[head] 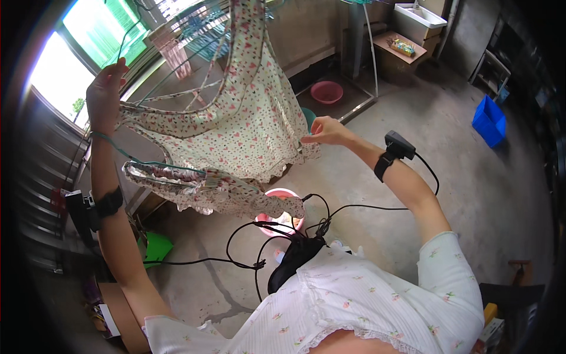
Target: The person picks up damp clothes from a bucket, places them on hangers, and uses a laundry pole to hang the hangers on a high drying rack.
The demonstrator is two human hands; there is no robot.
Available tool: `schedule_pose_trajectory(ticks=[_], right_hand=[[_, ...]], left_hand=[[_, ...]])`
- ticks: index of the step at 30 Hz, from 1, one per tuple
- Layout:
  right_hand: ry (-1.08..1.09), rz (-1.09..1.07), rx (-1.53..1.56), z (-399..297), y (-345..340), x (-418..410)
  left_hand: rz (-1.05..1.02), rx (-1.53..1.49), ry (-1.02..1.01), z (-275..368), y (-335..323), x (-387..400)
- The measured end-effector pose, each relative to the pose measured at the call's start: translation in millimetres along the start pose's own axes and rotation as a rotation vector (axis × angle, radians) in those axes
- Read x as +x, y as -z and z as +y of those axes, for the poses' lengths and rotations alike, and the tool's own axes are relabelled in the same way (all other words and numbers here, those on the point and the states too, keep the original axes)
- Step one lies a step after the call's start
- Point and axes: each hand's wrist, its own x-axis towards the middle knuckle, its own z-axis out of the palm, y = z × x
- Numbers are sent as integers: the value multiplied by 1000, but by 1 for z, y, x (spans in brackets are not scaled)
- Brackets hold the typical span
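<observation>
My left hand [105,93], raised at the upper left, is closed around a thin green wire clothes hanger [126,42]. A cream sleeveless top [247,115] with a small heart print and thin straps hangs spread out before me. Below it dangles a bunched garment in matching print [221,190], gathered at the waist, with a teal hanger wire [172,165] along its opening. My right hand [329,131] is at the right side edge of the top, near the hem. Its fingertips seem to touch the fabric; whether they pinch it is unclear.
On the concrete floor stand a pink basin with cloth inside [283,230], a green container [157,248] and a blue bin [489,121]. Another pink basin [327,92] sits behind a low ledge [358,109]. Black cables [234,263] run from my waist to both arms.
</observation>
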Motion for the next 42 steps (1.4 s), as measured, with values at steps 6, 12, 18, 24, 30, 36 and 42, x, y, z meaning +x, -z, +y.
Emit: schedule_pose_trajectory(ticks=[6,12,18,24,30,36,42], right_hand=[[-115,298,-13,35,-9,-7],[-65,340,-37,33,25,-27],[-69,333,135,49,56,-50],[-90,126,136,22,72,-69],[-249,-158,-196,-41,96,-81],[425,412,93,-158,171,-61],[487,370,-180,-246,204,-37]], left_hand=[[4,-31,15,-4,-10,0],[-47,-62,-10,-12,-6,8],[-53,-192,1,-38,-7,24],[-53,-290,-19,-40,-9,17],[-140,-426,-102,-15,-6,5],[-153,-410,-150,18,2,0],[-141,-286,-91,38,6,-10]])
